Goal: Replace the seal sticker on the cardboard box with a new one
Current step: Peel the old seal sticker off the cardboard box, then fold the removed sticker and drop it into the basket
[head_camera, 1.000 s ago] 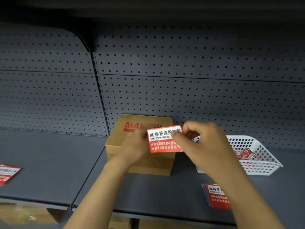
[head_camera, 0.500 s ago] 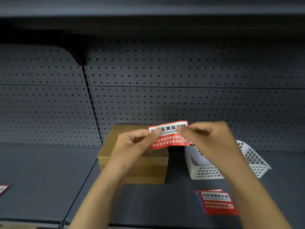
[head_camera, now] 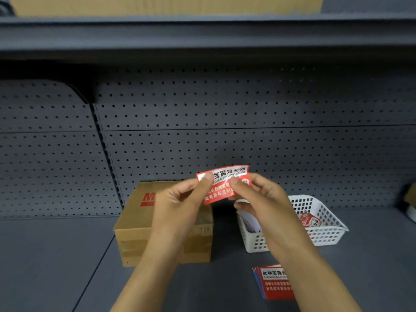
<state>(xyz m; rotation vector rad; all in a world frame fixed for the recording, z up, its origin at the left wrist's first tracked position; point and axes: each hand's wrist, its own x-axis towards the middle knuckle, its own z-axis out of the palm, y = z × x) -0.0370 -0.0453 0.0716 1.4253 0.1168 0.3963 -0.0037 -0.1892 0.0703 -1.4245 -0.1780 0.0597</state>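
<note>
A red and white seal sticker is held up in front of me, bowed and slightly crumpled. My left hand pinches its left edge between thumb and fingers. My right hand pinches its right half. Behind and below my left hand sits the brown cardboard box with red lettering on its top, resting on the grey shelf. My left hand and forearm hide much of the box's top and front.
A white plastic basket right of the box holds used stickers and white paper. A stack of new red stickers lies on the shelf in front of it. A perforated grey back panel and an upper shelf bound the space.
Both hands have lifted the sticker slightly higher and bent it more. The view has tilted upward, so the box and basket sit lower in the frame.
</note>
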